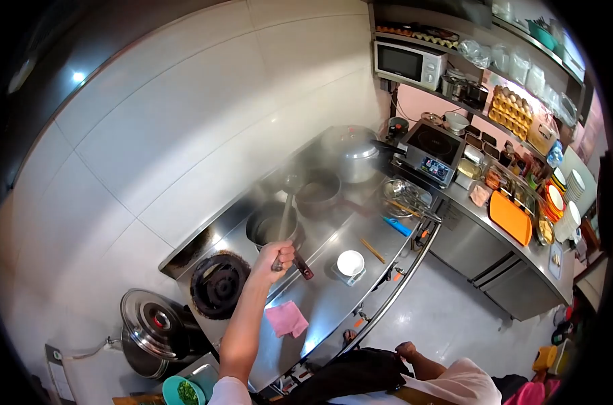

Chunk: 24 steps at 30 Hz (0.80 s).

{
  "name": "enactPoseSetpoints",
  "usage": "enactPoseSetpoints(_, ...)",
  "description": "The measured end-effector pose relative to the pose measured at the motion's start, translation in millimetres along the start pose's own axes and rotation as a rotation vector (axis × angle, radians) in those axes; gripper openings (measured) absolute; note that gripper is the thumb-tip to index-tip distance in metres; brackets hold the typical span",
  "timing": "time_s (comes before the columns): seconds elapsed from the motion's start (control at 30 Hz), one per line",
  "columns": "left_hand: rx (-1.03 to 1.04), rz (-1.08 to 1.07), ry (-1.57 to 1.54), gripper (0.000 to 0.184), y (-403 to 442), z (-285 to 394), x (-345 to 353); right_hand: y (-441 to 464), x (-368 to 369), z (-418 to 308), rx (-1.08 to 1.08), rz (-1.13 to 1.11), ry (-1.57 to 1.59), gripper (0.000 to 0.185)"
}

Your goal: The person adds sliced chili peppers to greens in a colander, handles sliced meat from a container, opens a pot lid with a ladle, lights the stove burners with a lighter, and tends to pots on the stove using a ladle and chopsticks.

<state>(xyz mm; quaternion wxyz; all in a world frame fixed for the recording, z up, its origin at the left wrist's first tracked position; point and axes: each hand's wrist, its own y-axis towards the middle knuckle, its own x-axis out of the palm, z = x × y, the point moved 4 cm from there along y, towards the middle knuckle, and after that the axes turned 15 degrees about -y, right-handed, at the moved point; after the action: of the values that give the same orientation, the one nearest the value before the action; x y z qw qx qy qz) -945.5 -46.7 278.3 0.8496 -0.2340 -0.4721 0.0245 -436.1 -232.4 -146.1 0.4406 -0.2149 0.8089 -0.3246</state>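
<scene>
My left hand [275, 260] is closed around the handle of a metal ladle [287, 214]. The ladle reaches up over a deep saucepan [254, 236], with its bowl end near the saucepan's far rim, blurred by steam. That saucepan has a dark handle [304, 267] pointing toward me, just right of my hand. Behind it to the right stands a second saucepan [318, 192], also in steam. My right hand [407, 349] hangs low by my dark apron [347, 378], its fingers curled, with nothing visible in it.
A pressure cooker [352, 156] stands at the back, and a black burner grate [220, 285] at left. On the steel counter lie a pink cloth [287, 318], a white bowl [350, 263] and chopsticks [372, 250]. A rail [394, 287] runs along the front. An orange tray [510, 217] lies right.
</scene>
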Motion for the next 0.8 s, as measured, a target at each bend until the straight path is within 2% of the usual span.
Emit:
enactPoseSetpoints(0.13, 0.051, 0.075, 0.101, 0.024, 37, -3, 0, -1, -6, -4, 0.021, -0.011, -0.021, 0.021)
enactPoseSetpoints(0.23, 0.073, 0.119, 0.160, 0.022, 57, -4, -5, -2, -11, -7, 0.074, -0.030, 0.192, 0.021)
enactPoseSetpoints(0.33, 0.118, 0.144, 0.244, 0.020, 71, -2, -13, 2, -14, -8, 0.090, -0.023, 0.202, 0.021)
enactPoseSetpoints(0.43, 0.200, 0.178, 0.419, 0.018, 76, -5, -12, 33, 0, 12, -0.005, -0.026, 0.007, 0.022)
enactPoseSetpoints(0.5, 0.272, 0.223, 0.550, 0.018, 76, -8, -10, 35, 2, 17, 0.064, -0.028, 0.078, 0.022)
enactPoseSetpoints(0.6, 0.338, 0.258, 0.764, 0.016, 84, -10, -28, 36, 1, 19, 0.057, -0.011, 0.065, 0.023)
enactPoseSetpoints(0.7, 0.437, 0.447, 1.112, 0.023, 68, -14, -22, 26, -7, 9, 0.083, -0.021, 0.116, 0.022)
enactPoseSetpoints(0.8, 0.615, 0.575, 1.668, 0.034, 66, -16, -40, 3, -23, -14, 0.134, -0.031, 0.226, 0.020)
